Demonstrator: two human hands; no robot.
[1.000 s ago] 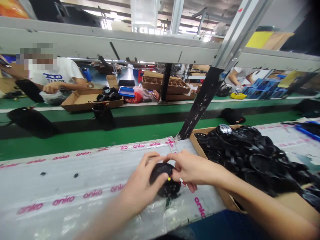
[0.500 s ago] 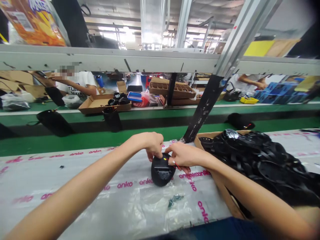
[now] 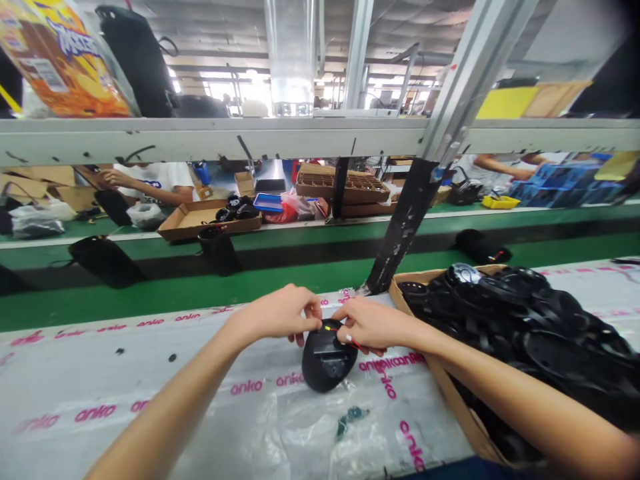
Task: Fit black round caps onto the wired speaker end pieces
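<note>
A black rounded part (image 3: pixel 327 363) with a slot across it rests on the plastic-covered table (image 3: pixel 210 427). Short red wires (image 3: pixel 354 343) with a white connector and a small yellow piece show near its top. My left hand (image 3: pixel 295 313) is at the part's upper left edge, thumb and fingers pinched near the rim; what lies between them is too small to make out. At the upper right, my right hand (image 3: pixel 363 325) has its fingers closed on the red wires, close to the part.
On the right, a cardboard box (image 3: pixel 453 393) is heaped with black parts (image 3: pixel 540 333). A slanted black post (image 3: pixel 400 230) rises behind my hands. Beyond it runs a green conveyor (image 3: pixel 280 263) with black cylindrical items. Two people sit across, one handling something at far left.
My left hand has drawn slightly left from the yellow piece to the rim. The view has tilted a little, and a small black dot now shows on the table at left.
</note>
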